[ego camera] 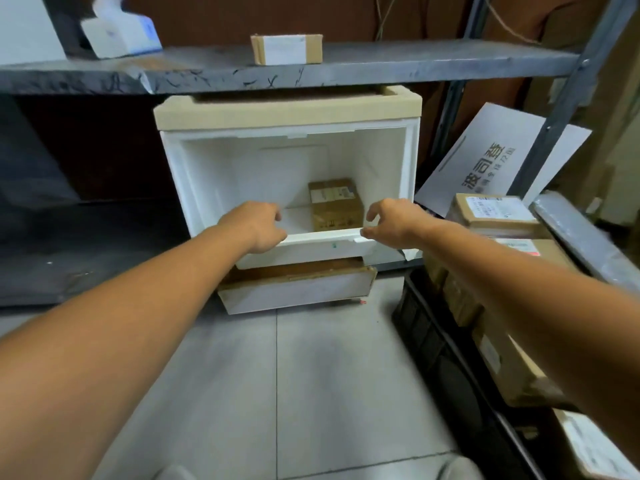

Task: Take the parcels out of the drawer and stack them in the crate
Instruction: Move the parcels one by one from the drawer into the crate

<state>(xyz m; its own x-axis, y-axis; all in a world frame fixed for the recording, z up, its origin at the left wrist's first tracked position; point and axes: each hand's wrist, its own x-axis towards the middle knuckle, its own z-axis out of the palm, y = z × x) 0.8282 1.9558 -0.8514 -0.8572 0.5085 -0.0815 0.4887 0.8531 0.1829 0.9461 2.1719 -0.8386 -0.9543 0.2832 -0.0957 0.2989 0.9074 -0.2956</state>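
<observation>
Inside, a brown cardboard parcel (334, 202) with a white label stands at the right rear of the white drawer (194, 174), with bare floor to its left. The right hand (391, 220) hovers over the front rim, loosely curled and empty. Whether the left hand (258, 226) grips that rim, I cannot tell.

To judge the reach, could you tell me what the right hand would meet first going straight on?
Most likely the brown cardboard parcel inside the white foam drawer; the right hand points at it over the front rim, though depth is unclear.

Grey tiled floor (329, 375), scuffed metal shelving (381, 69)
</observation>
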